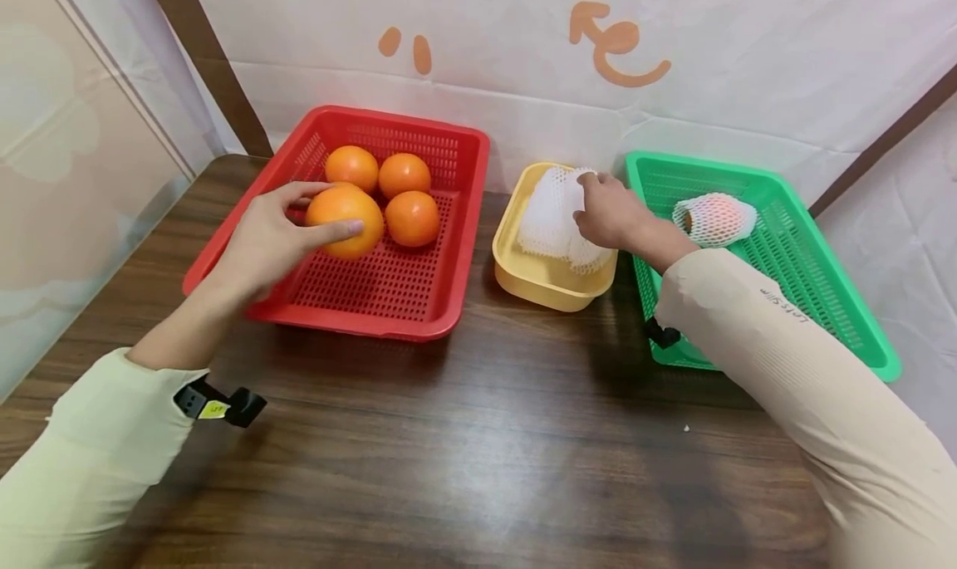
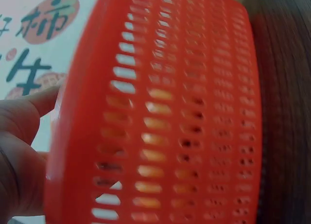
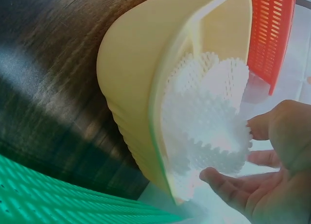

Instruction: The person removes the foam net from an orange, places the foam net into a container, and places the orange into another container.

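Observation:
In the head view my left hand holds an orange between thumb and fingers, above the left part of the red basket. Three more oranges lie in that basket. My right hand reaches into the yellow container, its thumb and fingertips at the edge of the white foam net sleeves. From the right wrist view, the thumb and fingers of the right hand pinch a foam net sleeve. The red basket's wall hides most of the left hand's hold in the left wrist view.
A green basket stands to the right, holding one fruit in a foam net. The brown wooden table runs under everything, with a small white scrap near its right side. A printed cloth hangs behind.

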Demonstrator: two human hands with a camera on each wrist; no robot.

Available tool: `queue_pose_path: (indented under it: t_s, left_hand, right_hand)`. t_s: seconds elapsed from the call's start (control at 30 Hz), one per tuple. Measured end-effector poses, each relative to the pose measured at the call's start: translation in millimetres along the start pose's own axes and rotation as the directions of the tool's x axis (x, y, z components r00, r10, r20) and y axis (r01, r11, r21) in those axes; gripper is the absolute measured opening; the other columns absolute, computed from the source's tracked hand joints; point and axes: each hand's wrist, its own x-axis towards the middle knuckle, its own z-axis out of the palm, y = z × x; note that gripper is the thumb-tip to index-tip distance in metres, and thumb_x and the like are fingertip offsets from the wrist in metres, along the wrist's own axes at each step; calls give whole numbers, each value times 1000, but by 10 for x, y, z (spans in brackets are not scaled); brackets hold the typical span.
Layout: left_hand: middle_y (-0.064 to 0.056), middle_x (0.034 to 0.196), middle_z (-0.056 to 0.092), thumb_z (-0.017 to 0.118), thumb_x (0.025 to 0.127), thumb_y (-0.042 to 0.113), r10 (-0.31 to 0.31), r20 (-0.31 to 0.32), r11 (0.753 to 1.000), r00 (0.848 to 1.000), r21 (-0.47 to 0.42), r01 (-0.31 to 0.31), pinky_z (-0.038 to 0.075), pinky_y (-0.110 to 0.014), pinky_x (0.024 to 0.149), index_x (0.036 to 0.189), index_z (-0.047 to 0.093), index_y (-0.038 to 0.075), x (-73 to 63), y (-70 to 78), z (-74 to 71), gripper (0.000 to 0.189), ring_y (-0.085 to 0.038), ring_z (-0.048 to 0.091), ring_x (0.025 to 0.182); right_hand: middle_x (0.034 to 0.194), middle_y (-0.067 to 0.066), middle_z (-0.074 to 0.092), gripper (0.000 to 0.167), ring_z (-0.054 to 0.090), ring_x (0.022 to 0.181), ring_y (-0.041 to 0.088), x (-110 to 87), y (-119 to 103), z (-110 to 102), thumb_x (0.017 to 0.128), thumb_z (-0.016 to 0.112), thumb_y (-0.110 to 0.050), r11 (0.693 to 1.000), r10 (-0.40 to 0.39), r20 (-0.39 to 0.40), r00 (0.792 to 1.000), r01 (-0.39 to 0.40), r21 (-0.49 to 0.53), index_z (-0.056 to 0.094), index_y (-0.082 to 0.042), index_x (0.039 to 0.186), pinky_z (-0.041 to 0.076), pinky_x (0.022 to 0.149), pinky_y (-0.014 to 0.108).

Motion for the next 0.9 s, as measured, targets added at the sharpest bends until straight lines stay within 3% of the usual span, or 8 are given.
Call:
queue_pose_path:
  t_s: [0.17,0.37,0.47,0.6,0.73,0.9]
  left_hand:
    - [-17,124,51,70,79,56,-42,14,998,999,53,41,43,-30,76,140,45,5,79,-96,-27,84,-29,47,104]
    - [-22,125,50,70,77,59,-70,62,992,996,108,63,43,-41,82,141,41,1,154,-177,-42,91,-34,46,106]
    - [-22,121,51,69,77,61,-91,71,984,993,157,79,45,-39,75,139,42,-1,171,-190,-54,92,-34,48,100]
    - [-21,111,52,67,77,63,-110,81,975,991,200,92,47,-33,62,135,43,-2,191,-195,-61,91,-31,54,84]
    - [-21,105,52,67,76,64,-145,96,972,985,197,124,50,-35,59,131,41,-4,209,-214,-55,91,-30,57,72]
    - [-21,105,51,69,77,61,-195,131,962,972,217,164,51,-37,60,124,42,-6,251,-262,-47,86,-29,57,68]
  right_hand:
    - [115,30,49,41,53,99,43,6,1,26,96,51,-18,1000,14,-7,1000,-14,-25,46,14,122,47,82,49]
    - [113,31,52,40,55,94,41,7,-4,20,98,47,-20,999,35,-14,999,-35,-34,49,13,121,49,76,48]
    - [106,29,57,35,58,88,39,8,4,10,97,47,-19,999,13,-18,1000,-13,-39,52,10,118,49,72,47]
    - [83,22,58,25,58,82,39,11,21,2,97,48,-17,995,-43,-55,998,38,-92,57,5,93,40,86,48]
    - [63,12,49,31,55,77,40,27,48,-1,96,50,-17,985,-90,-83,992,77,-152,49,-4,68,27,92,53]
    - [65,13,51,29,53,76,37,39,79,-19,95,52,-17,990,-81,-55,995,74,-123,53,-2,71,34,89,51]
